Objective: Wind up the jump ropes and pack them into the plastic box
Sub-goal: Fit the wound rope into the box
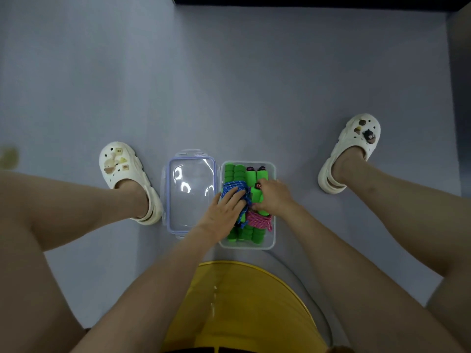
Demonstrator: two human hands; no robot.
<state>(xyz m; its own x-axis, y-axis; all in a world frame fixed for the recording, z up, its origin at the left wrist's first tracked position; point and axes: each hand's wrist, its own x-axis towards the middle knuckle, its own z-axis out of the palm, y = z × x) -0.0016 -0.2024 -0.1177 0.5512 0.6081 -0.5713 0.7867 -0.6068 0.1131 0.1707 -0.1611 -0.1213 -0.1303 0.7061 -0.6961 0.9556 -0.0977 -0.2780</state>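
A clear plastic box [274,235] stands on the floor between my feet. It holds wound jump ropes with green foam handles [251,175]. My left hand [225,211] lies with straight fingers pressing on a bundle of blue rope [235,186] at the box's left side. A pink rope bundle [257,220] sits in the lower right part. My right hand [271,197] has curled fingers round a green handle [256,197] in the middle of the box, above the pink rope.
The box's clear lid [191,192] with a lilac rim lies flat on the floor, touching the box's left side. My feet in white clogs [125,174] [354,149] stand on either side. Grey floor stretches ahead; a dark edge [305,0] runs along the top.
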